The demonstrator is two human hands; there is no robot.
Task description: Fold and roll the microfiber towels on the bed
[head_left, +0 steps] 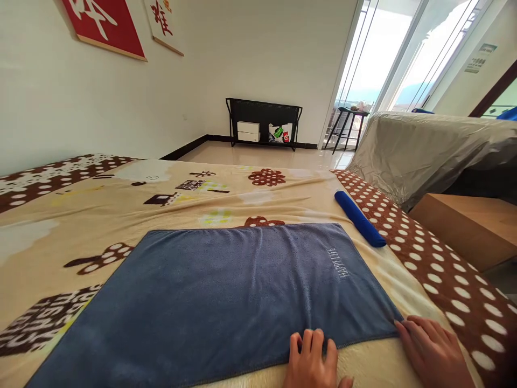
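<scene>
A blue-grey towel (226, 291) lies spread out on the bed, with "HAPPY LIFE" lettering near its right side and a few soft wrinkles. My right hand (434, 347) is at the near right corner of the towel, thumb and forefinger pinching that corner. Along the near edge, my left hand (311, 361) rests with bent, slightly parted fingertips on the cloth, its thumb apart from them. A blue roll (359, 218), perhaps rolled cloth, lies beyond the towel's right side.
A patterned blanket (161, 183) with a brown dotted border covers the bed. A cardboard box (464, 226) and a sheet-covered piece of furniture (436, 145) stand at the right. By the far wall is a black rack (264, 110), with a stool (347, 124) near the glass door.
</scene>
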